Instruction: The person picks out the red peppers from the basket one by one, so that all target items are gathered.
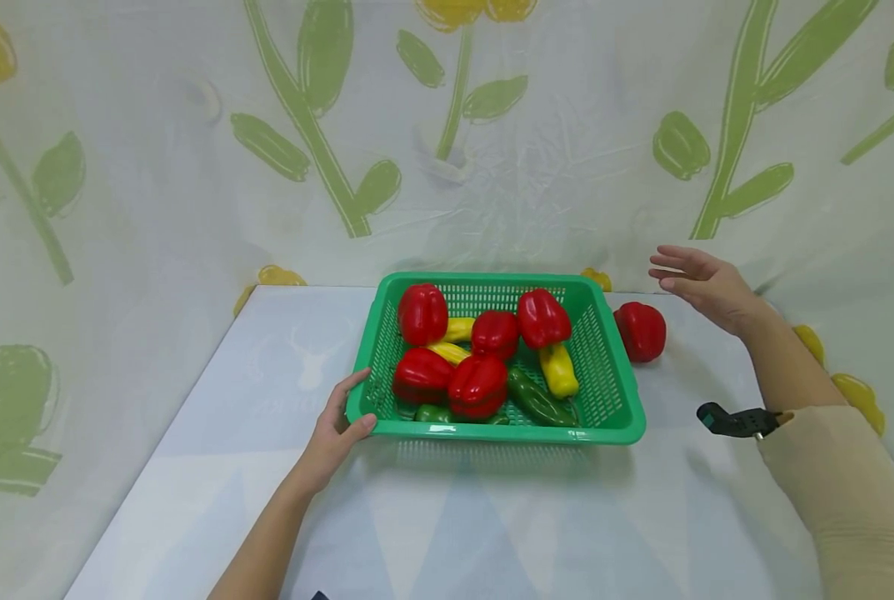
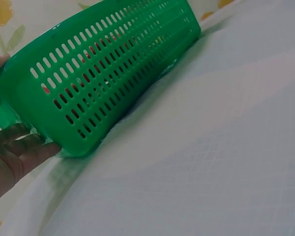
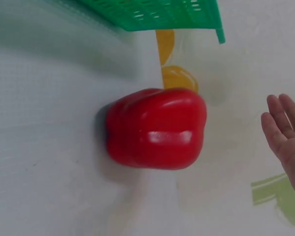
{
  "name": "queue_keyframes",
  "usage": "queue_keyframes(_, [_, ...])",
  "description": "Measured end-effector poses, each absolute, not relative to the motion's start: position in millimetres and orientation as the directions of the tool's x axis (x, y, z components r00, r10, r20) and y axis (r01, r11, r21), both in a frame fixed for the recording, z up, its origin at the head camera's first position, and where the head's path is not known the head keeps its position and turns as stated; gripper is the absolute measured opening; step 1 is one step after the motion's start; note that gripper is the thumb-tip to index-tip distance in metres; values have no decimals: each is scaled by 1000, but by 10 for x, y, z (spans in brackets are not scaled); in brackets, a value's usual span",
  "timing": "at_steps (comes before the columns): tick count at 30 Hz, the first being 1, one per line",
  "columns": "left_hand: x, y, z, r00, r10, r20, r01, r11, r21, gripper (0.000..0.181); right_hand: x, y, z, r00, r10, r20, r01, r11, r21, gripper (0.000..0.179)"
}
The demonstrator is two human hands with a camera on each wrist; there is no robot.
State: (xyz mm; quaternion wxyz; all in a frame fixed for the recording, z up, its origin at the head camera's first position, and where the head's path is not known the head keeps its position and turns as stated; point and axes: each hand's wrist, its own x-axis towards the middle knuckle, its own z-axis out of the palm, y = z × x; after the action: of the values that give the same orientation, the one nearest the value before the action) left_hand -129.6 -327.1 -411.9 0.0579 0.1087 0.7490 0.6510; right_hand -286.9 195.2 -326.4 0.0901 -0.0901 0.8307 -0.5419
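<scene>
A green plastic basket [image 1: 615, 433] holds several red bell peppers [image 1: 478, 385], yellow peppers [image 1: 559, 372] and green peppers [image 1: 540, 400]. My left hand [image 1: 334, 433] grips its near left corner, thumb on the front rim and fingers along the left side. From the left wrist view, the left fingers [image 2: 32, 147] reach round the end of the slotted basket wall [image 2: 73, 98]. One red bell pepper [image 1: 641, 332] lies on the table just right of the basket. Up and to the right of it, my right hand [image 1: 705, 287] hovers with extended fingers, holding nothing; the right wrist view shows that pepper [image 3: 157, 130] apart from the hand [image 3: 290, 137].
The table [image 1: 267, 400] has a white and pale blue patterned cover. Behind it hangs a curtain [image 1: 551, 167] with a leaf and flower print, meeting the table's back edge close behind the basket. A dark wrist device [image 1: 735, 421] is on my right sleeve.
</scene>
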Motion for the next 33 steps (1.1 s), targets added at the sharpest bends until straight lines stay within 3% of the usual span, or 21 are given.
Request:
queue_keyframes(12, [-1293,-3267,-4100,-972,231,49,82,136,987,60,-2948,1679,-2860,-945,-327,14,-174,464,-869,62])
queue_keyframes(20, [-1295,-3274,-4136,-970,237,50,84,135,987,61,-2973,1453,-2682,-918,-394,39,-218,419,-881,60])
queue_keyframes(33, [-1290,-3276,-4122,-971,236,37,71,135,988,61,-3023,1032,-2686,-908,-412,-70,-147,472,-869,62])
